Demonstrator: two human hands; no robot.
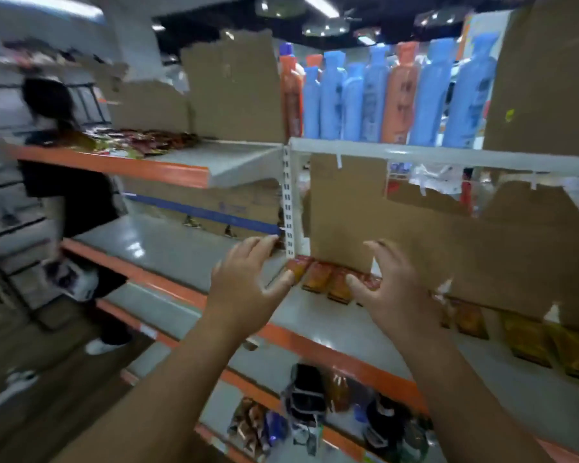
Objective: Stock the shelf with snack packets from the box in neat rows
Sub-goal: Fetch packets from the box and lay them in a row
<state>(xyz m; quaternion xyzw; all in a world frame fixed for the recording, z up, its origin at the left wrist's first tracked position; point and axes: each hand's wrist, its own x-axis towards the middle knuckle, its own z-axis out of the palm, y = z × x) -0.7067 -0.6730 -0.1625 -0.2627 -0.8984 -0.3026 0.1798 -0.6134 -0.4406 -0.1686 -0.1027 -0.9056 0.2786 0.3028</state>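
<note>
A short row of orange-red snack packets (321,277) lies at the back of the grey middle shelf (315,332), against a brown cardboard sheet (345,212). My left hand (248,282) is open just left of the row, fingers spread, holding nothing. My right hand (391,285) is open at the row's right end, its thumb touching or just over the last packet. More yellow and orange packets (532,339) lie further right on the same shelf. No box is in view.
A white perforated upright (288,202) divides the shelf bays. Blue and orange bottles (381,95) stand on the top shelf. Loose packets (141,140) lie on the upper left shelf, mixed goods (308,399) below. A person in black (67,182) stands at left.
</note>
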